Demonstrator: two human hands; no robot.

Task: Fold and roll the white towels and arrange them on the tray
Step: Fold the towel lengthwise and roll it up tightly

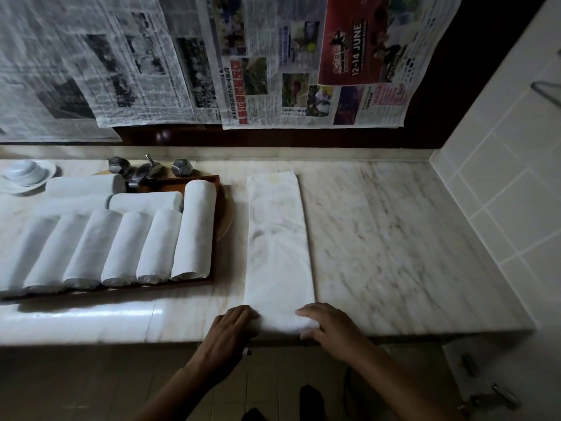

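STEP roll start | left hand [233, 326], right hand [329, 329]: fingers [305, 312] curl round towel [277, 238] end | roll tight, edges square, pressure even

I am working in dim light. Glare is streaking along the front edge of the bench [91, 319], and the tray [170, 185] is casting a soft shadow onto it. The wide lens is bending the tiled wall [501, 177] and the newspapers [91, 71], which are blurring. My left hand [230, 332] and right hand [328, 329] are showing dark against the pale towel [277, 238].
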